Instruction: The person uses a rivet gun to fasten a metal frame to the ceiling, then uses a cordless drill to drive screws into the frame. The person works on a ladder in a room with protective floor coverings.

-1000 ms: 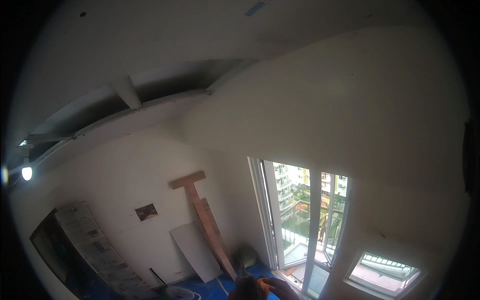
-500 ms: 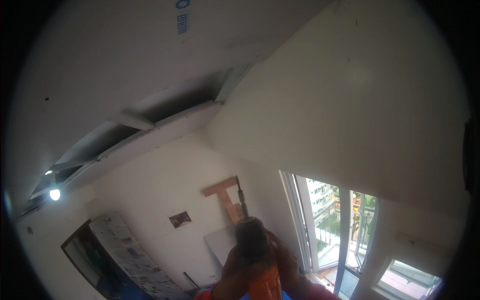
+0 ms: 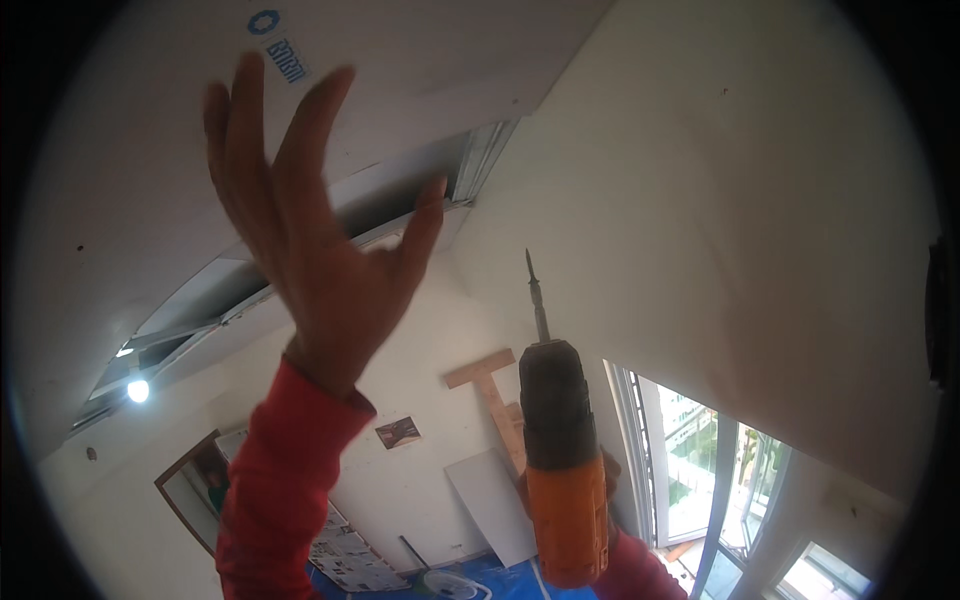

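Observation:
Raised toward the ceiling board [image 3: 150, 190], my left hand [image 3: 330, 285] has its fingers spread and nothing in them. Whether its fingertips touch the board I cannot tell. A cordless screwdriver drill [image 3: 567, 500], orange below and black at the head, points upward in my right hand [image 3: 612, 470]. The drill body hides most of that hand's fingers. From its chuck rises a long bit [image 3: 540, 312], with what looks like a thin pointed screw [image 3: 530, 265] at the tip, apart from the ceiling. Red sleeves cover both forearms.
Beyond the board's edge runs an open ceiling gap [image 3: 400, 195] with metal framing. A lit bulb [image 3: 138, 390] hangs at left. A wooden T-shaped piece [image 3: 497, 405] and a pale panel [image 3: 490, 505] lean at the far wall. At right is an open window [image 3: 690, 470]; blue sheeting covers the floor.
My left hand has come off the drill area and risen up and left, opening its fingers. The drill has moved up and right in my right hand. The whole view has shifted slightly.

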The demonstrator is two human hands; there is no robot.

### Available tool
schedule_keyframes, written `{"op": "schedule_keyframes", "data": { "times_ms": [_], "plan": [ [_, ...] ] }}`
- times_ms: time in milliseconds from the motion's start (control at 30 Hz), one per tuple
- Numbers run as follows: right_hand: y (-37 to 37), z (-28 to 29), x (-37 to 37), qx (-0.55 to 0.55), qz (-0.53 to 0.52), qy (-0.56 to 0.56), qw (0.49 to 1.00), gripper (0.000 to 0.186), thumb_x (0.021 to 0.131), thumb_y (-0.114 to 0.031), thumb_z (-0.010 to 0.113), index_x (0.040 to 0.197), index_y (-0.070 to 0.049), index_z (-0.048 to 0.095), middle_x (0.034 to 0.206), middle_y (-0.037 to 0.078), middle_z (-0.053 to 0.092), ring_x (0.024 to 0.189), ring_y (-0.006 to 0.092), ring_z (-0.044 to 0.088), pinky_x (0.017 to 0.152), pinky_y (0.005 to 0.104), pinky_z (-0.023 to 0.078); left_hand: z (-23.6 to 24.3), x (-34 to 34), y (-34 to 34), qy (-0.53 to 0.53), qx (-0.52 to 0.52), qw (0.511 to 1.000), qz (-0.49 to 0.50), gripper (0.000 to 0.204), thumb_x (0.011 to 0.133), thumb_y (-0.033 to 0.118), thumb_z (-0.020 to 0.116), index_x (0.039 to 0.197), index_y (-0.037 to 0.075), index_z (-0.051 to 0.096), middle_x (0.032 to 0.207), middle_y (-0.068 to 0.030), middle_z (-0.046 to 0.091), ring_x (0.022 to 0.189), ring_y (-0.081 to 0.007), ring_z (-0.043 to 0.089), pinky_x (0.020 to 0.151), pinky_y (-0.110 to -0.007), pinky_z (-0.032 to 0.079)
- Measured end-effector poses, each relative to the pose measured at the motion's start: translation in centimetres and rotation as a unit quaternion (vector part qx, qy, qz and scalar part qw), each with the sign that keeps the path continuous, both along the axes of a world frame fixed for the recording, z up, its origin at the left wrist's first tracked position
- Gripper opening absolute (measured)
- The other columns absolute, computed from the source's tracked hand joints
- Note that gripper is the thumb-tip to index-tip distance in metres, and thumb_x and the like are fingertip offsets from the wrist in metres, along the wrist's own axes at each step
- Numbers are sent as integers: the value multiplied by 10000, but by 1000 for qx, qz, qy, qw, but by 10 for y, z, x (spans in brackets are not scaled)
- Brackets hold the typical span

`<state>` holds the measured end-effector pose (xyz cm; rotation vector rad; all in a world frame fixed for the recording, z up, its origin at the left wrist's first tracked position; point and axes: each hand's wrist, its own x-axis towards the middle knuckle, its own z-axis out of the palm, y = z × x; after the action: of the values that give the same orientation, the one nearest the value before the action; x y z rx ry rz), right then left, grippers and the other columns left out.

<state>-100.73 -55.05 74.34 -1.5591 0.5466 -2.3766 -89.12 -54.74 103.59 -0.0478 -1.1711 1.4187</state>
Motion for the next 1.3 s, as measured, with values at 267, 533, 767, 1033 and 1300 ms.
{"op": "schedule_keyframes", "data": {
  "times_ms": [267,533,767,1033,1300],
  "plan": [
    [-74,53,-20,-102,-200,114,968,506,809,-72,772,1271,50,606,1031,125,685,781,180,681,659,287,556,103,-44,-96,197,-105,919,326,1459,517,522,957,1640,187,89,1582,-436,-20,1452,-650,16,1066,-830,108],
    [-111,90,-14,-27,229,-123,965,198,921,18,583,1113,9,629,1053,114,684,736,150,634,699,255,533,120,-38,-100,244,-235,876,342,1567,463,564,960,1660,166,31,1625,-416,-77,1484,-649,-59,1064,-867,27],
    [-143,120,-14,-129,379,-149,904,254,925,-16,567,1175,-23,608,1139,117,688,756,133,651,708,288,554,66,-54,-74,172,5,923,345,1530,509,577,941,1657,135,30,1626,-417,-68,1478,-658,-49,1047,-881,25],
    [-148,146,-24,-213,27,-18,977,221,924,-9,580,1141,-32,615,1140,116,700,764,127,669,706,306,576,100,-51,-64,270,-271,825,416,1541,503,594,934,1653,112,29,1635,-405,-69,1475,-666,-21,1045,-885,49],
    [-146,163,-10,-245,-20,-5,969,178,928,-2,580,1102,-33,603,1133,112,705,760,126,674,701,294,574,100,-44,-67,270,-289,820,414,1584,461,589,943,1653,107,17,1636,-402,-85,1481,-655,-54,1058,-873,17]
  ]
}}
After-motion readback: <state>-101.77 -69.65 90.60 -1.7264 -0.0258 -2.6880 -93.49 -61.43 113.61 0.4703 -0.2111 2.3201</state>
